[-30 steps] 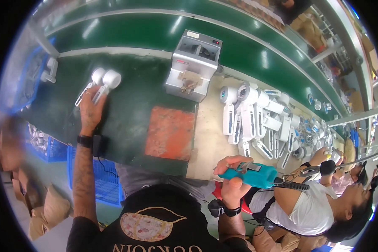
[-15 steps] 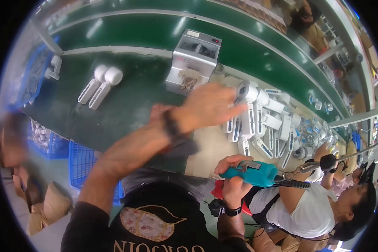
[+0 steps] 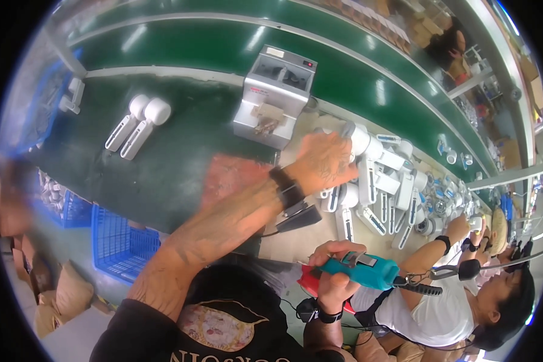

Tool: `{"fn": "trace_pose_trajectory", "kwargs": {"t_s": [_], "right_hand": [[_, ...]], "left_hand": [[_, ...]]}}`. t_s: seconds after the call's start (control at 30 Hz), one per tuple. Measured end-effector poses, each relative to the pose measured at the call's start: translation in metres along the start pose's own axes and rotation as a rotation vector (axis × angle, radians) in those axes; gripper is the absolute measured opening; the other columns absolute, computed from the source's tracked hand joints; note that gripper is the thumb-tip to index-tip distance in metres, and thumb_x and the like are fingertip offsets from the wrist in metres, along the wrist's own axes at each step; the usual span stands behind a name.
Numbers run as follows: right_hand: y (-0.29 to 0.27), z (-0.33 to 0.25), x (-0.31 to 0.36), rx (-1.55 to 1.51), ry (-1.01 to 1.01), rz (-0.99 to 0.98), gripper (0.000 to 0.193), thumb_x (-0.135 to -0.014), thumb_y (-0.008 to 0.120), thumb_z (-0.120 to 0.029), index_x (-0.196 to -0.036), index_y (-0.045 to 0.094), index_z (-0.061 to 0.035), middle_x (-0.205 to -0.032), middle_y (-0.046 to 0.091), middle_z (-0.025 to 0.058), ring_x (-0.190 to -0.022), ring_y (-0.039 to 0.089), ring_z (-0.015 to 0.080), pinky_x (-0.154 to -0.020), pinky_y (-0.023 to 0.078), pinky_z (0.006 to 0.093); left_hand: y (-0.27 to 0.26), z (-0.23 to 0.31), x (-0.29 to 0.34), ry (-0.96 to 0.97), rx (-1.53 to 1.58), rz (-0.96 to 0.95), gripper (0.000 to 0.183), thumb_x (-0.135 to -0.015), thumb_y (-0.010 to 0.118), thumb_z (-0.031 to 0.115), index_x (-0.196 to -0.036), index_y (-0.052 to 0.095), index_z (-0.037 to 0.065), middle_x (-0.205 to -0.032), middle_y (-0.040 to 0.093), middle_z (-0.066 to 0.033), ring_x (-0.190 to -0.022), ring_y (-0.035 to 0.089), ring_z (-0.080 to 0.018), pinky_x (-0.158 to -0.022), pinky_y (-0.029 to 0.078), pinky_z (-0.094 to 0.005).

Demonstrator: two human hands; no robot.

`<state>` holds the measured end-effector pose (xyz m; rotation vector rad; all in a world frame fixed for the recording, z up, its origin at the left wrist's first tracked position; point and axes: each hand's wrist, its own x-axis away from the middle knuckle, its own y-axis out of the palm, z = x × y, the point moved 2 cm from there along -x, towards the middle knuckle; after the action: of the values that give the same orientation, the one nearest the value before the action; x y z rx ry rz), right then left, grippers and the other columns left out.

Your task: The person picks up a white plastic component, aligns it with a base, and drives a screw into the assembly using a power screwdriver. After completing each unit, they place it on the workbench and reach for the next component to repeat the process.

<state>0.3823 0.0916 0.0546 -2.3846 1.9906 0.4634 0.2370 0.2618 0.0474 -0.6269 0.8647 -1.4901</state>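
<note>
My left hand (image 3: 323, 163) reaches across to the right and rests on a pile of white handheld devices (image 3: 385, 175) lying on the pale worktop; its fingers curl over one white round head (image 3: 355, 137) in that pile. A black wrist strap sits on that forearm. My right hand (image 3: 335, 271) is low near my chest and grips a teal electric screwdriver (image 3: 363, 269) with a coiled black cable. Two more white devices (image 3: 140, 123) lie side by side on the green mat at the far left, away from both hands.
A grey benchtop machine (image 3: 275, 96) stands behind the orange pad (image 3: 235, 181). A green conveyor belt (image 3: 235, 42) runs along the back. Blue crates (image 3: 117, 241) sit below the bench's left edge. Another person in a white shirt (image 3: 446, 314) works at my right.
My left hand left the two white devices on the green mat and swung right across the bench onto the pile of white devices. The right hand kept still with the screwdriver.
</note>
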Motion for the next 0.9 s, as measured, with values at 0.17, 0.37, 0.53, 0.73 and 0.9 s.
{"fn": "trace_pose_trajectory", "kwargs": {"t_s": [0.17, 0.37, 0.53, 0.73, 0.9], "right_hand": [[0.008, 0.005, -0.007, -0.004, -0.006, 0.0, 0.075, -0.084, 0.071, -0.064, -0.112, 0.051, 0.0034, -0.076, 0.06, 0.0129, -0.064, 0.06, 0.0204, -0.057, 0.048, 0.0308], [0.036, 0.008, -0.037, -0.016, -0.019, 0.036, 0.075, -0.086, 0.061, -0.071, -0.109, 0.051, -0.0001, -0.068, 0.052, 0.0079, -0.056, 0.053, 0.0183, -0.051, 0.043, 0.0304], [0.066, -0.011, -0.1, -0.241, -0.092, -0.032, 0.067, -0.088, 0.053, -0.076, -0.09, 0.049, -0.01, -0.064, 0.042, -0.0001, -0.052, 0.041, 0.0128, -0.048, 0.033, 0.0296], [0.129, 0.015, -0.177, -0.206, -0.177, -0.044, 0.05, -0.103, 0.048, -0.052, -0.104, 0.057, -0.003, -0.068, 0.052, 0.0066, -0.061, 0.048, 0.017, -0.056, 0.041, 0.0302], [0.157, 0.041, -0.208, 0.16, -0.265, -0.113, 0.037, -0.106, 0.048, -0.033, -0.104, 0.057, 0.0022, -0.072, 0.057, 0.0083, -0.065, 0.057, 0.0181, -0.06, 0.046, 0.0309]], "left_hand": [[-0.04, -0.025, 0.057, 0.147, 0.093, 0.245, 0.029, -0.077, 0.07, 0.031, -0.095, 0.069, 0.007, -0.099, 0.068, -0.0114, -0.086, 0.066, -0.0346, -0.074, 0.053, -0.0456], [-0.054, -0.076, 0.112, 0.426, 0.09, 0.361, 0.028, -0.074, 0.075, 0.021, -0.096, 0.066, 0.005, -0.092, 0.06, -0.0084, -0.08, 0.062, -0.0294, -0.068, 0.052, -0.0406], [-0.056, -0.106, 0.131, 0.366, 0.082, 0.237, 0.028, -0.077, 0.074, 0.021, -0.1, 0.068, 0.006, -0.094, 0.061, -0.0067, -0.09, 0.061, -0.0263, -0.074, 0.051, -0.0397], [-0.059, -0.121, 0.13, 0.451, 0.006, 0.143, 0.032, -0.082, 0.074, 0.028, -0.108, 0.07, 0.01, -0.095, 0.061, -0.0032, -0.095, 0.059, -0.0226, -0.08, 0.049, -0.0375], [-0.055, -0.128, 0.141, 0.419, 0.051, 0.256, 0.041, -0.087, 0.073, 0.041, -0.117, 0.068, 0.013, -0.094, 0.06, -0.0015, -0.088, 0.055, -0.021, -0.081, 0.048, -0.035]]}}
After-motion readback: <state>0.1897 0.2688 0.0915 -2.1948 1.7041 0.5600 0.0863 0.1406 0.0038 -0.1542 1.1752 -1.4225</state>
